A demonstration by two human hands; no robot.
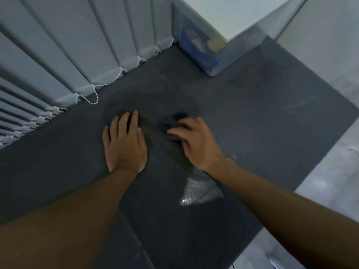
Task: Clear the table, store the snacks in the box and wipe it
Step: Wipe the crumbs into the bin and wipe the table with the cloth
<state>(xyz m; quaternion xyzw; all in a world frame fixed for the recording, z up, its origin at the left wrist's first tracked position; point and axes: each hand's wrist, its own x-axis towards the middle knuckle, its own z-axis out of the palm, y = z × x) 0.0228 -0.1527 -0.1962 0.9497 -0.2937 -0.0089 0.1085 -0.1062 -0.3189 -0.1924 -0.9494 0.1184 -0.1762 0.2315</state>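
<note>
A dark grey table (252,105) fills the middle of the head view. My left hand (124,144) lies flat on it, palm down, fingers together and holding nothing. Just to its right, my right hand (196,140) presses down on a dark blue cloth (172,121) that is bunched under the fingers. A clear plastic box (202,49) with blue and yellow snack packs inside stands at the far corner of the table, against the wall. A wet shiny patch (196,193) shows on the table under my right forearm.
Grey vertical blinds (68,55) with a bead chain hang along the table's left edge. A white wall corner (242,18) rises behind the box. Pale floor (330,181) lies past the table's right edge.
</note>
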